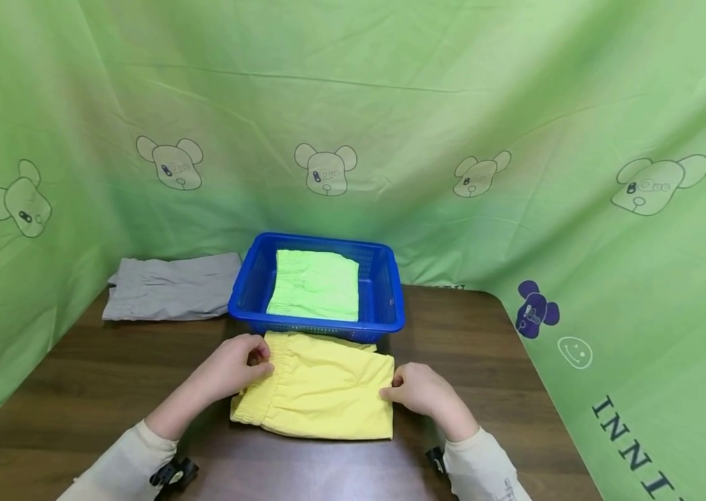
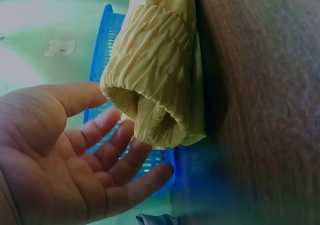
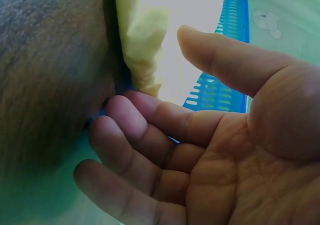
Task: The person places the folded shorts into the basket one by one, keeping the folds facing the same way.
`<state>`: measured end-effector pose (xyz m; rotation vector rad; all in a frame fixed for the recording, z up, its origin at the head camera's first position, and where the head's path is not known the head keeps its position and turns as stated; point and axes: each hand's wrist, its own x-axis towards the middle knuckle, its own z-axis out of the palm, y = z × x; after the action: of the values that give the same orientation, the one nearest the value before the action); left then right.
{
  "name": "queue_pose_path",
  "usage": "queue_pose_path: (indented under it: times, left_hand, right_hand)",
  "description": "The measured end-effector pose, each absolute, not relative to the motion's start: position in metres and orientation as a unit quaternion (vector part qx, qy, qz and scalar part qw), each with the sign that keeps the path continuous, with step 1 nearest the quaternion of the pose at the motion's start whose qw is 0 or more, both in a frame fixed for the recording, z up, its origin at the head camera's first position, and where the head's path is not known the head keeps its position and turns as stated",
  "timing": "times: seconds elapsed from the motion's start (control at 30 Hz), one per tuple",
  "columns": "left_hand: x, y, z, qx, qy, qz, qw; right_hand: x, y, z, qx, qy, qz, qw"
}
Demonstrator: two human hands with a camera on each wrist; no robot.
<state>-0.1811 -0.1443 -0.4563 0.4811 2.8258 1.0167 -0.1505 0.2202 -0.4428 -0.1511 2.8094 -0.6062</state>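
Note:
Yellow shorts lie folded flat on the table in front of the basket, their gathered elastic waistband to the left. At that waistband is my left hand; its thumb touches the edge while the other fingers spread loosely below, in the left wrist view. My right hand is at the opposite, hem end, thumb over the cloth and relaxed fingertips by the lower edge. Behind the shorts stands a blue plastic basket, with a folded bright green garment inside, gathered along its left side.
A folded grey garment lies left of the basket at the table's back. The brown wooden table meets a green curtain printed with bear heads, along the back and both sides.

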Motion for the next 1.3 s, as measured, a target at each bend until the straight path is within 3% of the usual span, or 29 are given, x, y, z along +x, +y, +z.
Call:
queue_pose_path:
  times: [0.2,0.4,1.3]
  left_hand:
    - [-0.179,-0.147,-0.457,0.088,0.938,0.318,0.108]
    - [-0.175,-0.148,-0.459,0.073,0.942,0.287,0.160]
    - [-0.181,-0.142,-0.473,0.025,0.921,0.350,0.166]
  right_hand:
    - [-0.153,0.219,-0.447,-0.051,0.966,-0.219,0.131]
    - [-0.154,0.217,-0.449,-0.039,0.961,-0.237,0.136]
    - [-0.160,0.216,-0.457,0.026,0.863,-0.462,0.201]
